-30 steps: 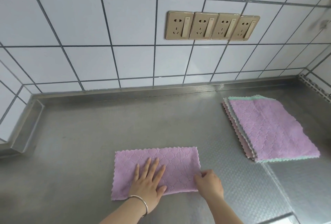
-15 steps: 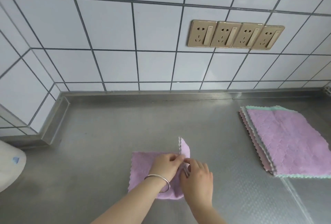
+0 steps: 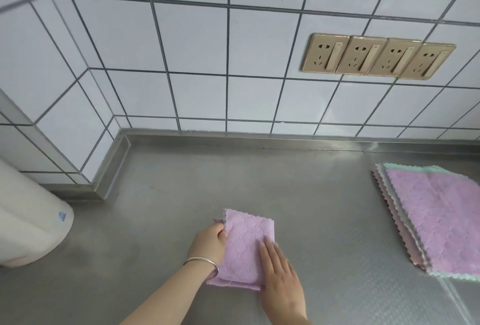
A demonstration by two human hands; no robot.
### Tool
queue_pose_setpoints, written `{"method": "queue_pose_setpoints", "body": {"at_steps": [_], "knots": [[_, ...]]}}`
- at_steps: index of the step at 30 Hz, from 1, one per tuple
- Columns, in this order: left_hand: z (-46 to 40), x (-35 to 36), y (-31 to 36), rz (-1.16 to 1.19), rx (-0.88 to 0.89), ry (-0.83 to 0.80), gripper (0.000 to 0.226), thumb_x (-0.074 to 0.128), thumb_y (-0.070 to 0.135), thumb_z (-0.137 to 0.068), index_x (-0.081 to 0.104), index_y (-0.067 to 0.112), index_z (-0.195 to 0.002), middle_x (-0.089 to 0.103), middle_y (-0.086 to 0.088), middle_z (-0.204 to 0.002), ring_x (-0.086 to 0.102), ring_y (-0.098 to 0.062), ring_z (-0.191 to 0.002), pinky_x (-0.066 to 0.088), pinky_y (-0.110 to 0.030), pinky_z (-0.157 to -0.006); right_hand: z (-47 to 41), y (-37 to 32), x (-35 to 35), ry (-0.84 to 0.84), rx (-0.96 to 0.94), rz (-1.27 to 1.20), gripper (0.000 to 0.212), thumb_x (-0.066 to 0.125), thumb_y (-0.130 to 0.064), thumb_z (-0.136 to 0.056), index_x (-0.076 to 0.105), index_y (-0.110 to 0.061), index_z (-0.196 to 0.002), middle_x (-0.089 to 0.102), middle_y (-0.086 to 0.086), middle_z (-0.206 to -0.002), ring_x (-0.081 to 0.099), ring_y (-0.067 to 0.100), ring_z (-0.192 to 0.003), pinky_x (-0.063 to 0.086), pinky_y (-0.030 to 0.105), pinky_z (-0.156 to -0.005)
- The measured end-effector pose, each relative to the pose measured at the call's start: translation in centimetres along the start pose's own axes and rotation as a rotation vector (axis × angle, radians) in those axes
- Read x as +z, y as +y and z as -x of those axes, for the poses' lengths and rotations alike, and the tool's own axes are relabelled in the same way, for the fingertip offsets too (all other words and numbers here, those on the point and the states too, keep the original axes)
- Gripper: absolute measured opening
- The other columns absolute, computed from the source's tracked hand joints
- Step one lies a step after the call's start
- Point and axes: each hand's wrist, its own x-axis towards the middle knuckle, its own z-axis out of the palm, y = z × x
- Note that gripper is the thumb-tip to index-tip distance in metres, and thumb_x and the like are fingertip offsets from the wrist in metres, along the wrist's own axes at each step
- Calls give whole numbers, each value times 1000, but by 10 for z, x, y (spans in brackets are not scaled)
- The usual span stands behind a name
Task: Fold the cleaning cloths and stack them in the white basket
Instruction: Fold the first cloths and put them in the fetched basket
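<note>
Folded purple cloth (image 3: 245, 246) flat on steel counter (image 3: 311, 195), near front edge
Left hand (image 3: 209, 243) grasping cloth's left edge, fingers curled round it; bracelet (image 3: 205, 263) on wrist
Right hand (image 3: 281, 276) flat on cloth's right side, fingers straight, pressing
Stack of unfolded cloths (image 3: 439, 218) well apart, at right

A lilac cloth (image 3: 245, 246), folded into a small rectangle with scalloped edges and a quilted pattern, lies flat on the steel tabletop (image 3: 311, 208). Well apart to its right sits a fanned stack (image 3: 439, 218) of unfolded cloths, lilac on top, with pink, grey and mint edges showing beneath.
</note>
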Motion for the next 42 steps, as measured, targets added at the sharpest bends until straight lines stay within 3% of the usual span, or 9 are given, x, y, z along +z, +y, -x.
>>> {"method": "queue_pose_setpoints", "body": {"at_steps": [3, 6, 22, 26, 28, 32, 36, 39, 42], "knots": [[-2, 2, -14, 2, -36, 9, 30, 43, 23, -95, 38, 17, -66, 59, -15, -80, 41, -28, -73, 27, -28, -60, 1, -1, 10, -29, 1, 30, 90, 26, -9, -64, 1, -18, -150, -3, -7, -158, -6, 8, -144, 7, 23, -110], [0, 9, -26, 38, -93, 22, 19, 44, 22, -94, 45, 15, -76, 42, 0, -60, 38, -26, -71, 28, -27, -60, -1, -3, 16, -32, 4, 37, 88, 27, -8, -66, 1, -16, -150, -4, -4, -158, -7, 9, -145, -4, 23, -112], [1, 23, -39, -40, -71, 215, 23, 52, 36, -90, 53, 21, -108, 69, 0, -99, 63, -30, -93, 47, -32, -70, 0, -6, 26, 12, 0, 95, 93, 27, -19, -61, -2, -6, -148, -6, 6, -157, -8, 17, -145, -1, 34, -113], [4, 26, -44, -186, 156, 416, 28, 58, 32, -81, 59, 20, -106, 62, -3, -98, 61, -28, -87, 50, -35, -62, -7, -17, 6, 17, 17, 71, 82, 35, -32, -55, 38, -9, -134, 39, 9, -146, -4, 13, -145, 6, 34, -109], [6, 31, -43, -338, 359, 371, 39, 46, 40, -79, 58, 25, -113, 63, 2, -111, 57, -21, -99, 51, -35, -73, -17, -22, -3, 10, 2, 76, 70, 39, -37, -66, 40, -11, -130, 42, 5, -144, -4, 12, -144, 6, 34, -109], [4, 49, -54, -542, 438, 184, 59, 36, 51, -81, 42, 22, -132, 45, 3, -142, 21, -17, -139, 26, -46, -100, -32, -12, 5, -41, -24, 134, 64, 36, -44, -79, 36, -11, -133, -8, -1, -157, -8, 13, -145, 2, 35, -111], [2, 50, -58, -578, 383, 122, 64, 35, 56, -81, 39, 21, -135, 36, 1, -147, -4, -11, -145, 20, -48, -104, -30, -2, 6, -157, 24, 161, 67, 36, -53, -81, 38, -13, -136, 24, -1, -154, -6, 11, -145, 4, 34, -110], [0, 51, -58, -575, 386, 106, 65, 34, 57, -81, 38, 21, -135, 38, 0, -147, -1, -13, -145, 17, -46, -105, -27, 2, 8, -187, 23, 156, 64, 28, -54, -89, 37, -13, -138, 40, -1, -146, -4, 11, -145, 4, 34, -110], [-1, 46, -54, -550, 421, 107, 64, 36, 57, -77, 45, 22, -130, 50, -1, -139, 30, -17, -136, 29, -44, -101, -29, 3, 6, -210, 37, 100, 69, 35, -55, -83, 37, -15, -138, 38, -3, -146, 9, 10, -142, 7, 31, -110]]}}
